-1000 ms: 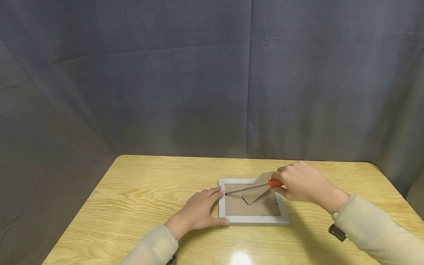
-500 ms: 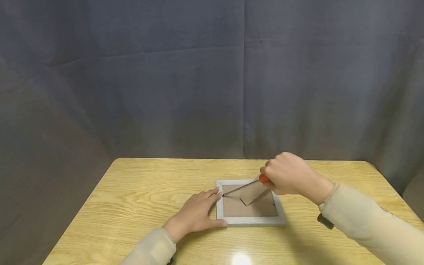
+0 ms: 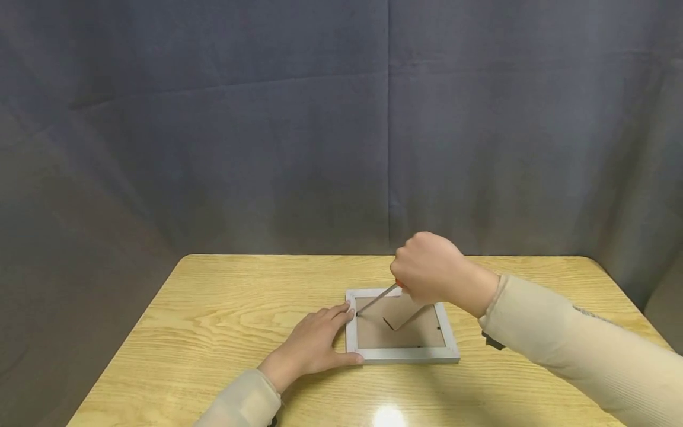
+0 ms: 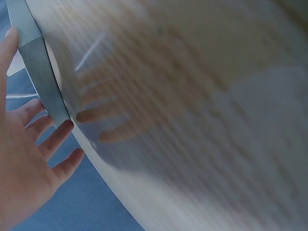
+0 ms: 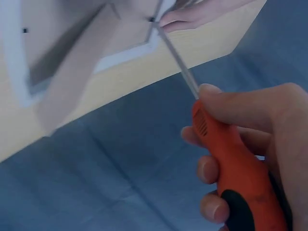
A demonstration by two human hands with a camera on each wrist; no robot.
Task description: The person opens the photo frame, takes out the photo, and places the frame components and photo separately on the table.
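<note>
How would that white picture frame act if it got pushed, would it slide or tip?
The picture frame lies flat, back up, on the glossy wooden table, so it would probably slide rather than tip. That may be why the left hand rests against its left edge. It looks thin and likely light. Its raised cardboard stand seems bendable.

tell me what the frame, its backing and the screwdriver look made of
Frame: matte white, likely painted wood or plastic; cannot tell which.
Backing: brown fibreboard or cardboard, dull and uniform, with a stand flap of the same stuff.
Screwdriver: thin shiny metal shaft, smooth orange plastic handle with a black end.
</note>
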